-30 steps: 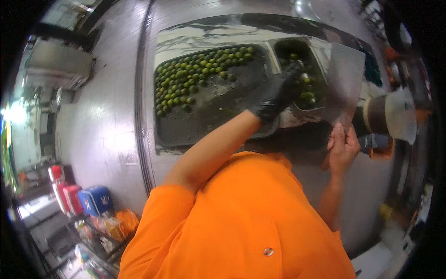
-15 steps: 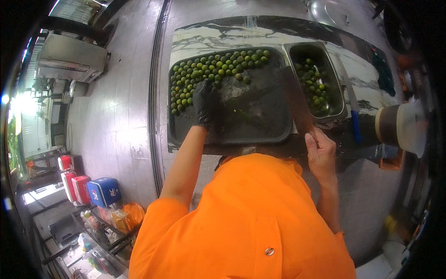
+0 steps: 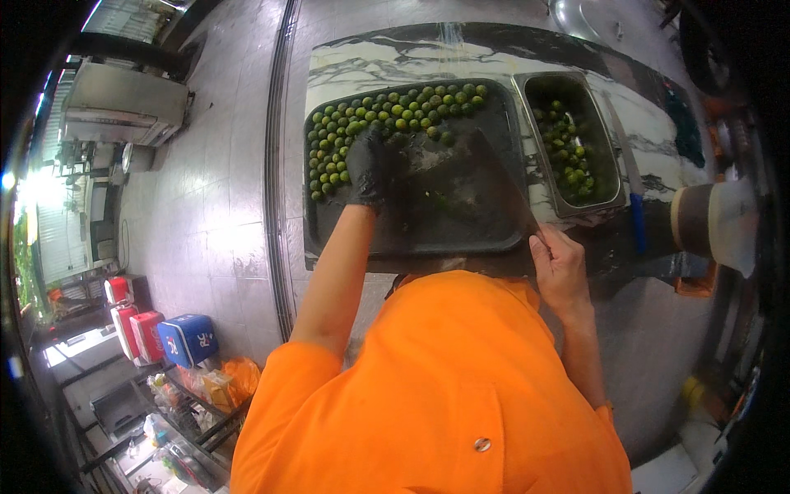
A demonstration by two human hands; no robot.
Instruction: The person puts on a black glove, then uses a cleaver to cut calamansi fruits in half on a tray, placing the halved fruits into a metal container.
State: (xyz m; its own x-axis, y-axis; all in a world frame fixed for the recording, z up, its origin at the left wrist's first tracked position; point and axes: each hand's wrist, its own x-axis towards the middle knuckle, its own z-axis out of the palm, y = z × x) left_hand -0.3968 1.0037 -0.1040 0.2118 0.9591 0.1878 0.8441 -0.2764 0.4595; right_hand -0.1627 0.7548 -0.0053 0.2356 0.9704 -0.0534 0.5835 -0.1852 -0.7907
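Note:
My left hand [image 3: 368,171], in a black glove, is over the left part of a dark tray [image 3: 420,249]. Its fingertips reach the edge of a crowd of small green limes [image 3: 333,136]; whether they grasp one is lost in the dark glove. My bare right hand [image 3: 559,263] is closed round the handle of a broad knife [image 3: 516,196]. The dark blade slants over the right side of the tray, its tip pointing away from me. Right of the tray stands a metal pan [image 3: 615,185] with green pieces, seemingly cut limes [image 3: 568,148], in it.
A second knife with a blue handle [image 3: 638,222] lies right of the pan on the marbled tabletop [image 3: 362,62]. Beyond it are a dark green cloth [image 3: 685,132] and a pale tub [image 3: 728,222]. Blue [image 3: 187,339] and red cooler boxes [image 3: 146,336] stand on the floor at left.
My right hand has brought the knife leftward, from beside the pan to over the tray, with the blade turned more edge-on. My left hand has shifted slightly among the limes.

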